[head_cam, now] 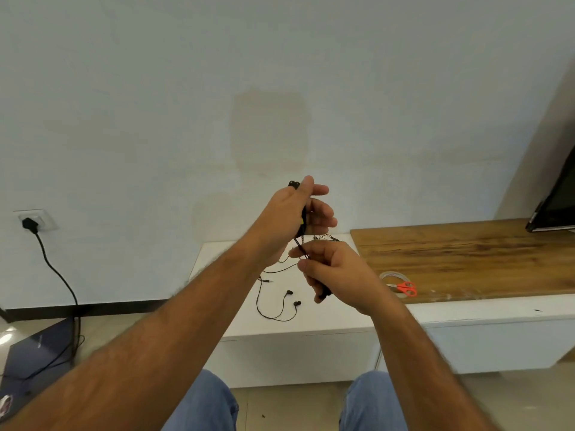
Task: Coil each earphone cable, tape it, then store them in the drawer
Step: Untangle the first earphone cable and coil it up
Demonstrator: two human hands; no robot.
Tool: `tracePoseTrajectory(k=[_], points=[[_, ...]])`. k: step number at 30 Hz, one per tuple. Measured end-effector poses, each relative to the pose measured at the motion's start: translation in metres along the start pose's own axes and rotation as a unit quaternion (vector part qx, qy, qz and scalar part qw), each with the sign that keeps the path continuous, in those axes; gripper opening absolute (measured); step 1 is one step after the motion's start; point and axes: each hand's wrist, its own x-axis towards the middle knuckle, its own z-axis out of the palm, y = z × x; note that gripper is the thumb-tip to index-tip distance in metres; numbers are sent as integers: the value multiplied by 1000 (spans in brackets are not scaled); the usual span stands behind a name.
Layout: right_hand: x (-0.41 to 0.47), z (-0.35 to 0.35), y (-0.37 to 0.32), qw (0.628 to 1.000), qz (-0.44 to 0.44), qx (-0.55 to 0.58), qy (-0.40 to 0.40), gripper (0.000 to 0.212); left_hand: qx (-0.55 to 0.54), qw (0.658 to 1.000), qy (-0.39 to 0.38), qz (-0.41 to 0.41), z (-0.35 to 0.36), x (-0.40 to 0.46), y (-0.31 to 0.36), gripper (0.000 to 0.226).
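My left hand (292, 217) is raised in front of the wall and grips a bunch of black earphone cable (302, 225), with a dark end sticking out above my fingers. Just below it, my right hand (334, 273) pinches the same cable, and a black piece pokes out under its fingers. A second black earphone (281, 304) lies loose on the white cabinet top (336, 318), its two earbuds near the front. A roll of clear tape (392, 277) and orange-handled scissors (406, 288) lie at the wooden top's front edge.
A wooden top (466, 256) runs to the right, with a dark screen (557, 209) at its far end. On the left, a black plug sits in a wall socket (32, 222), its cable (67, 287) dropping to a dark bag (34, 359) on the floor.
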Motion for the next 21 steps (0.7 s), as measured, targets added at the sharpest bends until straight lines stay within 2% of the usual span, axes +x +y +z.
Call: tracePoseTrajectory(k=[4,7,9,14,17,21], points=[[0,-3,-1,991,-6,-128,40,11,154,987,17,-30,0,2,-9,35],[1,-8,-2,945,-80,-305,84,10,220,969,8,-110,-2,3,-14,36],[0,-11,-5,915,-127,-372,89,14,258,952,-24,-163,-4,3,-15,42],[0,-10,-6,875,-249,-394,129,12,195,931,-147,-272,-5,-3,-13,68],[2,-8,-3,873,-261,-391,130,9,160,920,-182,-306,-9,-2,-17,90],[3,-10,-1,887,-256,-368,108,4,122,911,-208,-334,-14,-1,-23,100]])
